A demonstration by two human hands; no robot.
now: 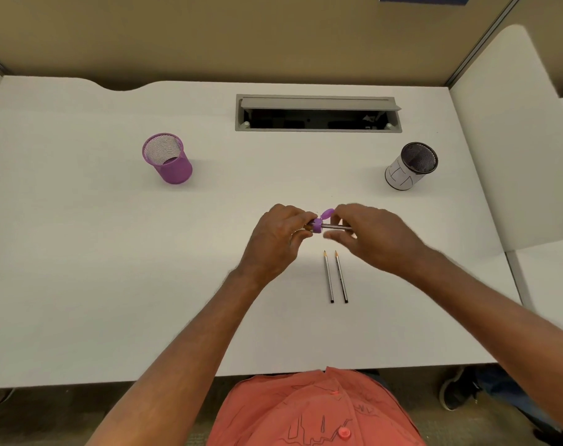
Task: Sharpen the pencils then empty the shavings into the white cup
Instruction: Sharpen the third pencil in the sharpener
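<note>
Three pencils (336, 276), two cups (167, 159), one sharpener (317, 225).

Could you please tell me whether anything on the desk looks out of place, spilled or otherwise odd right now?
Nothing stands out. The purple mesh cup and white cup stand upright, two pencils lie parallel, and no shavings show on the desk. The cable hatch at the back is open.

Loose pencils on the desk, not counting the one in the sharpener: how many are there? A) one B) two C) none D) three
B: two pencils lie side by side, tips pointing away, just beneath the right hand, while a third sits in the purple sharpener.
</note>
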